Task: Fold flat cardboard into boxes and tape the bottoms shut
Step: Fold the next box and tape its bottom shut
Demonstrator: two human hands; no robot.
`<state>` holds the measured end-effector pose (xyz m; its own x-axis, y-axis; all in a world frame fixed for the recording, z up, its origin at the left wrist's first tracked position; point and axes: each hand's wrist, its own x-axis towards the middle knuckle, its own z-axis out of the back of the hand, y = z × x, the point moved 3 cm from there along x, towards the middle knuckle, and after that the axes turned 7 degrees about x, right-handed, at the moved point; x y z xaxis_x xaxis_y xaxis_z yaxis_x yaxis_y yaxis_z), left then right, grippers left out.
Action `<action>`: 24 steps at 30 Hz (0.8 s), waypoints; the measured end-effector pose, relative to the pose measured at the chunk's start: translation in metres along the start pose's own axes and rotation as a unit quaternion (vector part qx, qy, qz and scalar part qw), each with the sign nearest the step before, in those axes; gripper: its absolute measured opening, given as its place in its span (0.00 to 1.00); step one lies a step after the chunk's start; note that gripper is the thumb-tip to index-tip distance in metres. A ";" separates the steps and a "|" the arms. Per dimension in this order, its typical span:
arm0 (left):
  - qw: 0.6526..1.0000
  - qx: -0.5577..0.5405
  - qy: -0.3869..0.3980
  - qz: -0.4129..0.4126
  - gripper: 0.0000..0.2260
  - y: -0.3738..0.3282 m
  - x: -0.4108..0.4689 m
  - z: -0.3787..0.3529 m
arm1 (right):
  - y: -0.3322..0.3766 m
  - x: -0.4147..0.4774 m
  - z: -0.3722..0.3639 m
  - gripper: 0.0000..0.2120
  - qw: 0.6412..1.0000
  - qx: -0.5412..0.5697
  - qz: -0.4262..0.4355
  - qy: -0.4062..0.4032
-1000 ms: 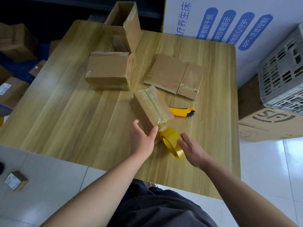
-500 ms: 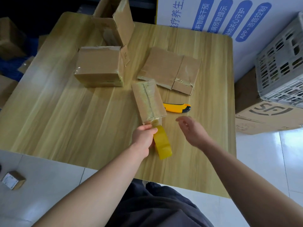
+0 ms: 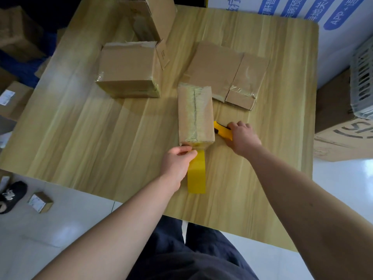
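- We take the small taped box [image 3: 194, 114] as our landmark; it lies on a pale wood-grain table [image 3: 90, 128], with tape along its top seam.
- At its near end, our left hand [image 3: 177, 162] pinches the yellow tape roll [image 3: 196, 174], which stands on edge.
- Just right of the box, our right hand [image 3: 243, 136] curls round a yellow utility knife [image 3: 223, 131].
- Beyond the box to the right lies flattened cardboard [image 3: 214, 67]. Beyond it to the left sits a larger box [image 3: 129, 71], with an open box [image 3: 149, 19] behind that.
- Far right of the box, off the table, are a grey crate [image 3: 362, 77] and a printed carton [image 3: 343, 136].
- Near-left of the box, a shoe [image 3: 12, 196] lies on the white tiled floor [image 3: 60, 229].
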<state>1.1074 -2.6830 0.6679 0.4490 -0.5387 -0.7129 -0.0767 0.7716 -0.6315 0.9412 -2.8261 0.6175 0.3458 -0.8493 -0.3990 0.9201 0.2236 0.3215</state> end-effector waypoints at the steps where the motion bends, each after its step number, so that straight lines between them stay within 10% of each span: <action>1: 1.000 0.006 -0.004 -0.006 0.08 -0.001 0.000 0.000 | -0.004 -0.004 0.000 0.21 1.000 0.003 -0.015 0.016; 10: 0.998 0.065 0.006 -0.017 0.05 -0.011 0.002 0.001 | -0.041 -0.090 0.056 0.15 0.975 0.219 -0.030 -0.007; 24: 0.996 0.076 0.010 -0.037 0.04 -0.013 0.000 0.001 | 0.014 -0.116 0.061 0.25 0.997 0.007 0.072 -0.010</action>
<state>1.1093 -2.6923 0.6768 0.4313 -0.6008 -0.6731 0.0923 0.7715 -0.6295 0.9026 -2.7540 0.7209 0.4696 -0.8188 -0.3304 0.8589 0.3370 0.3857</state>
